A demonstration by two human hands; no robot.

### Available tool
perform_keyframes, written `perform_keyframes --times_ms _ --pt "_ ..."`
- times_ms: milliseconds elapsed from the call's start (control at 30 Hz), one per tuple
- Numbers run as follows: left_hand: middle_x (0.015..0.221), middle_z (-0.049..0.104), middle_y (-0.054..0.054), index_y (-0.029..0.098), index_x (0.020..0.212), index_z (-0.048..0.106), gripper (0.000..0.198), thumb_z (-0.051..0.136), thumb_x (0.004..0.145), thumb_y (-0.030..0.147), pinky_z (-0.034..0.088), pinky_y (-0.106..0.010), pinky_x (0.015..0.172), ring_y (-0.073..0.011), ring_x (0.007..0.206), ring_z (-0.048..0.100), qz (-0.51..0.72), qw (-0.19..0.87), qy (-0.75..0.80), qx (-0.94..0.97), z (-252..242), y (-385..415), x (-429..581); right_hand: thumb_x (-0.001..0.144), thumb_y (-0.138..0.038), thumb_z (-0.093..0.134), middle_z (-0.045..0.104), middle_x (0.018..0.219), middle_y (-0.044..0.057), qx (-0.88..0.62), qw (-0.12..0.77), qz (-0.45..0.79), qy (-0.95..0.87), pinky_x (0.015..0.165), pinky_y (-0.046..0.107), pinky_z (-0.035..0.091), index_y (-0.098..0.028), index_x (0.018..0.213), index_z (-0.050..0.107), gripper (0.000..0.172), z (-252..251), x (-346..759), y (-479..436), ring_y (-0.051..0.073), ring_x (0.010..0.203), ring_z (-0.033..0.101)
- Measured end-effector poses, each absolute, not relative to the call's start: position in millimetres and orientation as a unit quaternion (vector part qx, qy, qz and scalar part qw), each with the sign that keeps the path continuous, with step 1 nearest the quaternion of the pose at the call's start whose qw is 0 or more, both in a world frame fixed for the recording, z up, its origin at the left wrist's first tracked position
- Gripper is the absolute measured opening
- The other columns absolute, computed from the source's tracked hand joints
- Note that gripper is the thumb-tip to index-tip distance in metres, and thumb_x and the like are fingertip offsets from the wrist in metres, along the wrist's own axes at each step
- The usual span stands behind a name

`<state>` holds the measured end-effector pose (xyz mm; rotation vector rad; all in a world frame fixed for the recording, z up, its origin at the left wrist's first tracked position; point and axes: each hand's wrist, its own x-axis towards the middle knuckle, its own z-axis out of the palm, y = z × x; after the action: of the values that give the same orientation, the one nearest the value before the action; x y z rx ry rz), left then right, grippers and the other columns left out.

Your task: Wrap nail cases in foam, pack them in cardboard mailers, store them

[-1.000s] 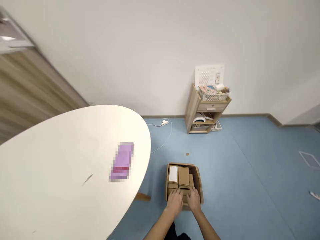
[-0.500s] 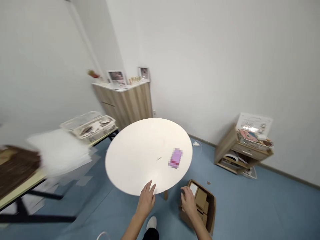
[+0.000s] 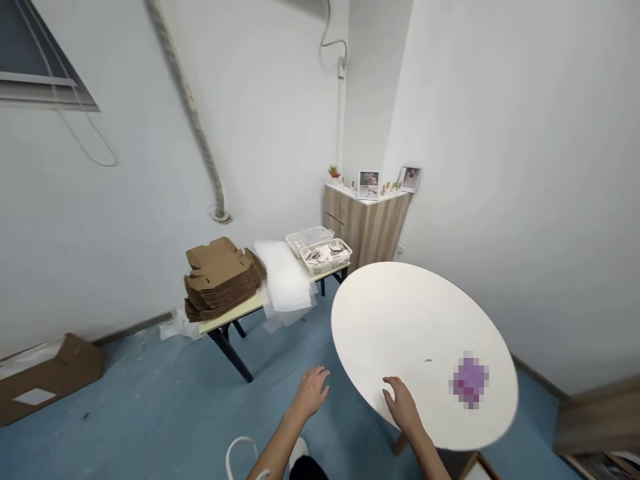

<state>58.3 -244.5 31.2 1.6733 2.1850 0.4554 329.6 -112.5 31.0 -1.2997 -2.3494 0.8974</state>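
Note:
My left hand (image 3: 311, 392) hangs over the blue floor, left of the round white table (image 3: 390, 313), fingers apart and nothing in them. My right hand (image 3: 401, 402) is at the table's near left edge, its thumb and fingers spread and holding nothing; whether it touches the tabletop I cannot tell. A pixelated purple item (image 3: 469, 381) lies on the right part of the table, its details blurred out. Near the table's middle is a small dark mark or object (image 3: 427, 360).
On a narrow table (image 3: 240, 309) at left sit stacked flat cardboard boxes (image 3: 220, 277), white foam sheets (image 3: 285, 277) and a plastic basket (image 3: 325, 257). A wooden cabinet (image 3: 370, 227) fills the corner. A carton (image 3: 55, 373) lies far left; another box (image 3: 477, 467) is below the table.
My view has swung left, so the round table now appears further right and the narrow table shows whole. Both hands stay raised and empty; the right one now overlaps the table's edge in view.

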Motion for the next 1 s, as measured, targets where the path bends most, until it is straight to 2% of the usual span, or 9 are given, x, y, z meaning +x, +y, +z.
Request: perform_keyframes --times_ms 200,433,600,767,1000 --pt "0.123 0.065 -0.008 0.023 0.124 0.060 0.039 0.044 0.088 0.024 0.048 -0.042 0.100 -0.0244 0.113 0.061 0.209 0.182 0.782 0.558 57.8 -250.1 -64.1 0.086 -0.034 0.040 0.068 0.112 0.010 -0.401 0.152 0.352 -0.832 0.093 0.036 0.047 -0.019 0.111 0.067 0.040 47.7 188.4 -87.7 0.025 0.105 0.063" --pt "0.124 0.065 -0.008 0.023 0.122 0.061 0.036 0.042 0.091 0.026 0.050 -0.041 0.097 -0.0240 0.112 0.062 0.258 0.169 0.798 0.518 67.4 -249.4 -153.6 0.085 -0.032 0.045 0.071 0.105 0.008 -0.334 0.135 0.384 -0.850 0.087 0.034 0.049 -0.021 0.104 0.069 0.032 62.1 57.6 -59.1 0.023 0.098 0.066" --pt "0.125 0.064 -0.009 0.021 0.123 0.060 0.038 0.039 0.093 0.028 0.049 -0.040 0.098 -0.0236 0.114 0.061 0.272 0.142 0.822 0.480 80.7 -242.9 -211.9 0.085 -0.027 0.045 0.070 0.104 0.009 -0.279 0.077 0.358 -0.888 0.085 0.032 0.047 -0.019 0.104 0.069 0.031 75.4 -26.8 -28.3 0.023 0.097 0.065" --pt "0.120 0.066 -0.009 0.021 0.118 0.062 0.035 0.041 0.091 0.027 0.051 -0.040 0.094 -0.0244 0.110 0.063 0.281 0.098 0.839 0.456 92.5 -201.9 -270.9 0.086 -0.023 0.048 0.070 0.107 0.008 -0.238 0.055 0.333 -0.911 0.086 0.029 0.045 -0.020 0.105 0.069 0.029 93.2 -101.3 20.5 0.021 0.098 0.065" --pt "0.110 0.068 -0.007 0.020 0.113 0.063 0.032 0.040 0.092 0.025 0.052 -0.037 0.088 -0.0216 0.099 0.065 0.312 0.072 0.818 0.478 105.7 -105.8 -323.0 0.086 -0.021 0.052 0.071 0.102 0.008 -0.253 0.052 0.297 -0.920 0.078 0.026 0.045 -0.019 0.103 0.069 0.024 110.9 -164.5 108.7 0.020 0.095 0.065"
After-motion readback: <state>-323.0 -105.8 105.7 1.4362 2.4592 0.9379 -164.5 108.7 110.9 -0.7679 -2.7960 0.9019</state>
